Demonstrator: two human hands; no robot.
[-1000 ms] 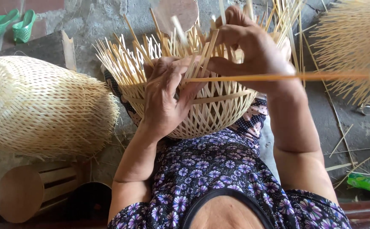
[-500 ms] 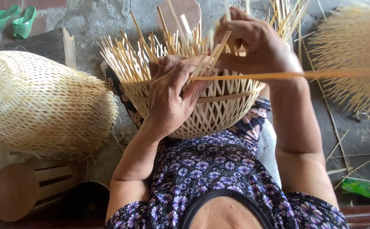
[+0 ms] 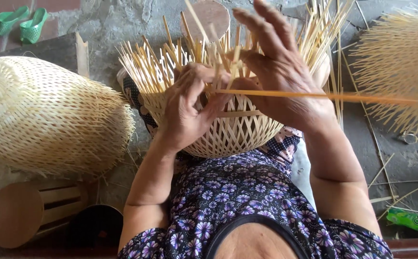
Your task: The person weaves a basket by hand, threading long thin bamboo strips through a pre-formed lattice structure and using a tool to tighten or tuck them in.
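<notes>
Seen from the head camera, a half-woven bamboo basket point(image 3: 233, 129) rests in the person's lap, its pale lattice base rounded and loose upright strips fanning from its rim. The left hand point(image 3: 190, 108) curls closed around the uprights, while the right hand point(image 3: 281, 76), fingers partly spread, pinches a long bamboo strip point(image 3: 324, 96) running sideways across the rim. A finished woven basket point(image 3: 46, 115) lies on the ground beside the person's left arm.

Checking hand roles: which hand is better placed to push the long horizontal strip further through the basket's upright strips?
Probably the right hand: it lies on the long bamboo strip; the left hand grips the half-woven bamboo basket.
</notes>
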